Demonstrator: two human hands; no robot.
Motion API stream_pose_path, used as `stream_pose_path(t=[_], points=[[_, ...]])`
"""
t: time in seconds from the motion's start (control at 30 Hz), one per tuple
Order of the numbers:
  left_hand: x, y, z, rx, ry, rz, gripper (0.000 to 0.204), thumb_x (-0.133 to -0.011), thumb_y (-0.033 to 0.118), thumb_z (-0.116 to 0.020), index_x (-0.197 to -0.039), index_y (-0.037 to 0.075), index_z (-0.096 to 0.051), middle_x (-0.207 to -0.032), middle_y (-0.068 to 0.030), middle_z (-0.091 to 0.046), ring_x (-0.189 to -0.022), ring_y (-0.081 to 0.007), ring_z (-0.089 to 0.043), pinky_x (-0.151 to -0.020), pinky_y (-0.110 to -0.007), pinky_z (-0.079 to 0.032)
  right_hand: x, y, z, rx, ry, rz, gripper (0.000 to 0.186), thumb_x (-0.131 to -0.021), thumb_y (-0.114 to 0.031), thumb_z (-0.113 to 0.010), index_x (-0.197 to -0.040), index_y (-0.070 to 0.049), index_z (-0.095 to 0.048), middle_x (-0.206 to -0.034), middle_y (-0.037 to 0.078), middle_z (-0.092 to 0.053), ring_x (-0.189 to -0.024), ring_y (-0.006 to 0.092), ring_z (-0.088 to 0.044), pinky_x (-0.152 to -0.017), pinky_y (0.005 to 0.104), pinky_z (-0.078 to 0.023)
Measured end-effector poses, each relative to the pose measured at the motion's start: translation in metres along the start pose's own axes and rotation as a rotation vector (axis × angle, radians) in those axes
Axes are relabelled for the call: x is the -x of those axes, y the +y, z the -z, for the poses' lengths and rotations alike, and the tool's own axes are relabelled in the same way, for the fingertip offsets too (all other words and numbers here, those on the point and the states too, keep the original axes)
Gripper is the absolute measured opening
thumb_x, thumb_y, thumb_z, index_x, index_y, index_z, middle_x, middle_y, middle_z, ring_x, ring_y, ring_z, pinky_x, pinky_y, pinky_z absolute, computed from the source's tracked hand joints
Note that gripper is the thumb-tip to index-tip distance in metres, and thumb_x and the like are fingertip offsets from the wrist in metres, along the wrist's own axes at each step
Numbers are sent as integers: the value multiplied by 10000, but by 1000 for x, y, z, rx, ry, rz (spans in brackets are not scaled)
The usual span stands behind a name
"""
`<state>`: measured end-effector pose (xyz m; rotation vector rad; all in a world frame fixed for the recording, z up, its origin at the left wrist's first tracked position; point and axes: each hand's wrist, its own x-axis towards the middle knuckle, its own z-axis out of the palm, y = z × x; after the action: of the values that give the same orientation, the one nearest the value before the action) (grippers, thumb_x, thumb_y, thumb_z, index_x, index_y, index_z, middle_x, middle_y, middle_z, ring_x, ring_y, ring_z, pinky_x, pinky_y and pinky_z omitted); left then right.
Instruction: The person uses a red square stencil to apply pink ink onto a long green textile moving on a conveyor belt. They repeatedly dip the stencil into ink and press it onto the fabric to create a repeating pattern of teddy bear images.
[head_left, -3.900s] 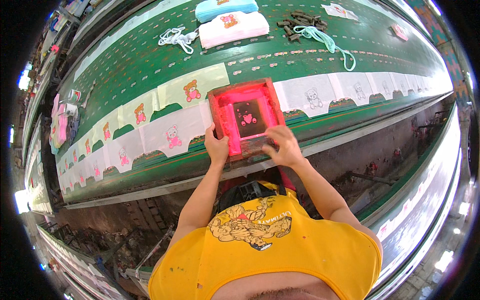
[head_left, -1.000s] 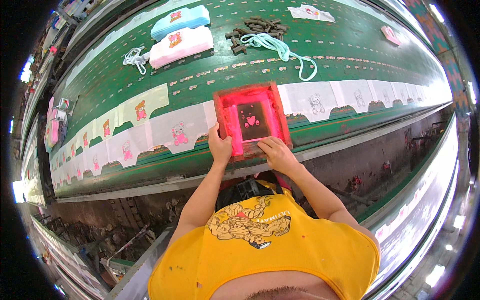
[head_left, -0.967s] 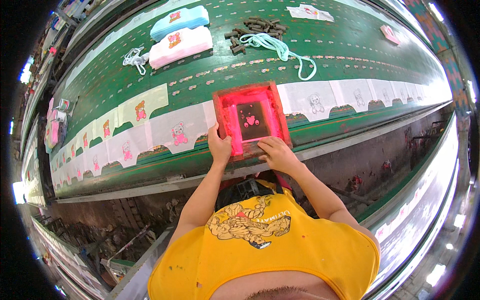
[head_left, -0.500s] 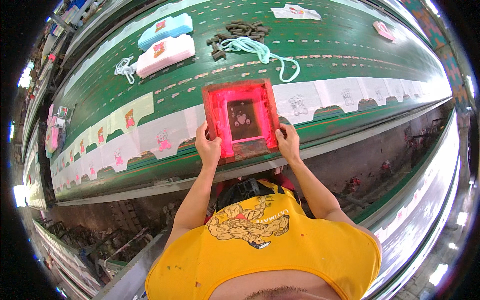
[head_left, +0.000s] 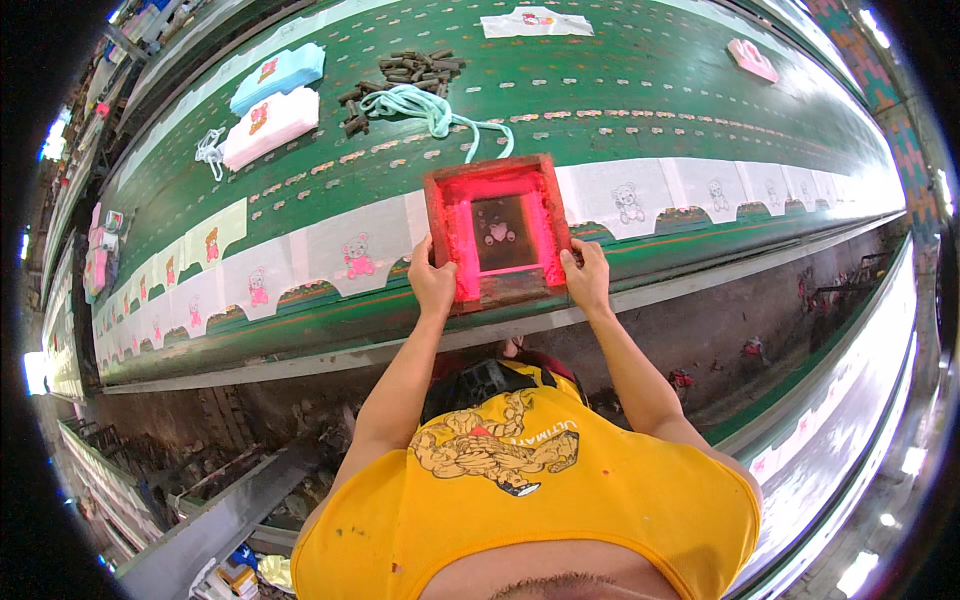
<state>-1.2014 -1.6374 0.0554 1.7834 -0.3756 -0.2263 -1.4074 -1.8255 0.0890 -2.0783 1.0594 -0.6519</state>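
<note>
1. Screen-printing frame (head_left: 553,205) sits between the two hands, over a row of white cloth panels (head_left: 315,240), near the front edge of a green printing table (head_left: 640,145). Panels run up to the frame on both sides; beyond its far side, the loose end of an aqua cord (head_left: 425,103) comes very near the rim.
2. The cloth under the frame is covered, and whether the rim presses flat or is slightly raised cannot be told.
3. Its rim is red-stained wood; bright pink ink coats the inner margins around a dark mesh window (head_left: 505,232) with a paler heart and rounded patches. The side nearest the wearer shows a brown strip.
4. Left hand (head_left: 433,285) and right hand (head_left: 587,275) are well apart, each clamped on its own side of the frame, near the front corners; some fingers are hidden.
5. A pale rail (head_left: 720,275) follows the table's edge, between the hands and the body.
6. Leftward of the left hand, panels bear pink-filled bears; rightward of the right hand, outlined bears fade into glare.
7. Beyond the left hand lie short dark tubes (head_left: 425,70), a pale pink cloth stack (head_left: 275,128) and a light-blue cloth stack (head_left: 285,78).
</note>
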Motion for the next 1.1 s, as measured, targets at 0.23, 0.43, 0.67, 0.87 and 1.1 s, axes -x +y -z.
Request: stream_pose_path(t=[0.23, 0.43, 0.67, 0.87, 1.1], points=[[2, 2, -3, -177, 26, -49, 620, -705, -80, -681, -1321, -77, -608, -1285, -245, -667, -1215, -332, -647, -1044, -388, -502, -6, 8, 12, -53, -83, 20, 323, -952, -176, -708, -1170, 59, -678, -1034, 172, -660, -845, 256, -679, -785, 353, -553], [4, 10, -5, -205, 20, 14, 600, -718, -49, -677, -1313, -86, -609, -1284, -267, -668, -1209, -343, -656, -1045, -396, -503, 8, -20, 21, 58, -7, 437, 433, -870, -206, -789, -1202, 33, -647, -1218, 206, -620, -1148, 384, -588, -1004, 476, -484], [2, 1, -8, -206, 25, -74, 575, -728, -36, -679, -1296, -86, -611, -1252, -275, -679, -1210, -364, -659, -1044, -405, -506, 19, -57, 17, 184, -469, 681, 428, -733, -54, -740, -1153, -20, -666, -1186, 143, -642, -1148, 355, -587, -997, 456, -496], [2, -5, -7, -265, 29, -118, 576, -737, -19, -694, -1304, -69, -609, -1225, -247, -694, -1158, -351, -678, -1011, -396, -515, 0, -53, -4, 85, -361, 686, 302, -732, 39, -629, -1028, -22, -642, -1048, 129, -661, -1040, 341, -622, -913, 438, -532], [4, 2, -6, -263, 12, -70, 591, -716, -16, -731, -1293, -69, -611, -1256, -270, -670, -1205, -403, -644, -1049, -428, -501, 5, -46, -3, 92, -350, 728, 374, -684, 79, -623, -1047, -10, -639, -1085, 160, -675, -1062, 377, -632, -933, 447, -540]])
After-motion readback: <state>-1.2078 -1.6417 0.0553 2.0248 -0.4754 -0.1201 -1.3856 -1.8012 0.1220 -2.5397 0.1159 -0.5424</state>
